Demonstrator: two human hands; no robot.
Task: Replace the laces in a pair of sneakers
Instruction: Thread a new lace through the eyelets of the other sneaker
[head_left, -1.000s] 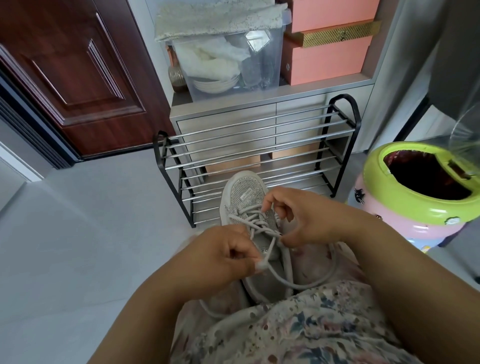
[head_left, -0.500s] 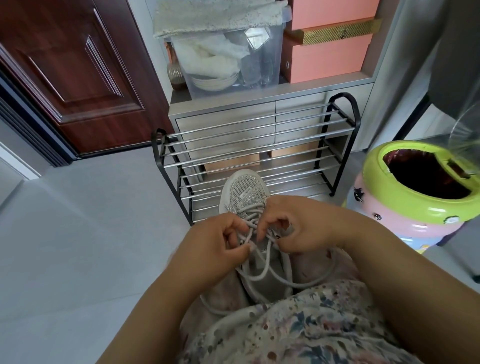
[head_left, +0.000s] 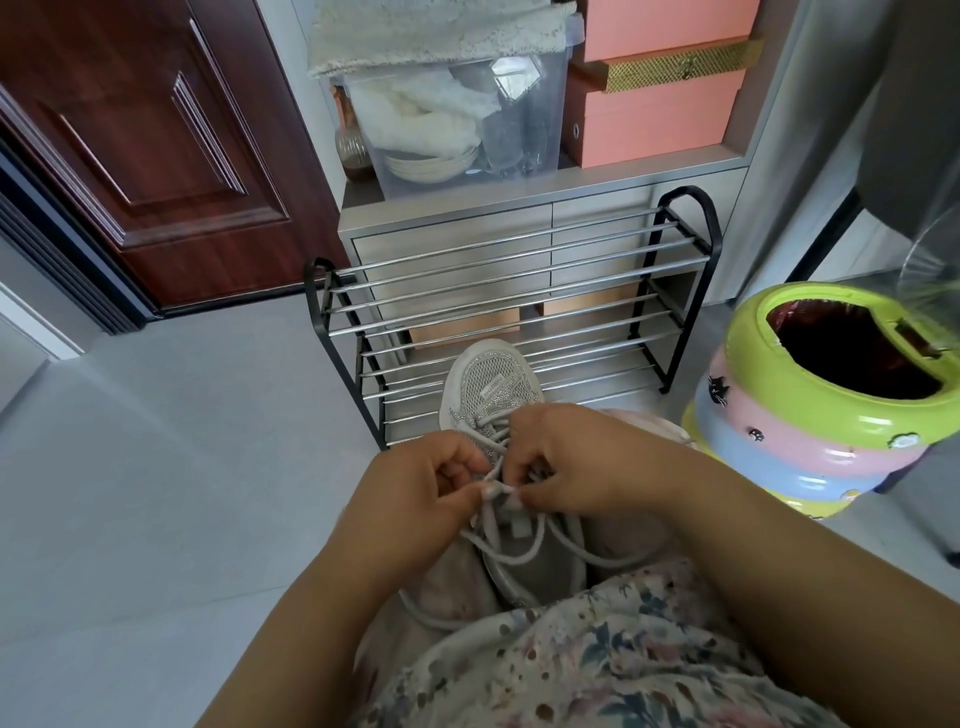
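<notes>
Grey tiled floor (head_left: 156, 493) and what stands on it

A black-framed shoe rack (head_left: 519, 312) with metal bars stands before a grey cabinet (head_left: 467, 228); a green, pink and blue bin (head_left: 810, 431) sits just right of the rack.

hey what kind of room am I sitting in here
Most likely a home entryway. A dark wooden door stands beside a metal shoe rack, with storage boxes shelved above it and a sneaker on your lap.

Open grey floor (head_left: 156, 493) lies left of the hands, whereas ahead the black-framed shoe rack (head_left: 519, 291) stands just beyond the sneaker (head_left: 488, 389), the ringed bin (head_left: 810, 415) closes off the right, and loose lace loops (head_left: 524, 551) cross the lap beneath both wrists.
</notes>
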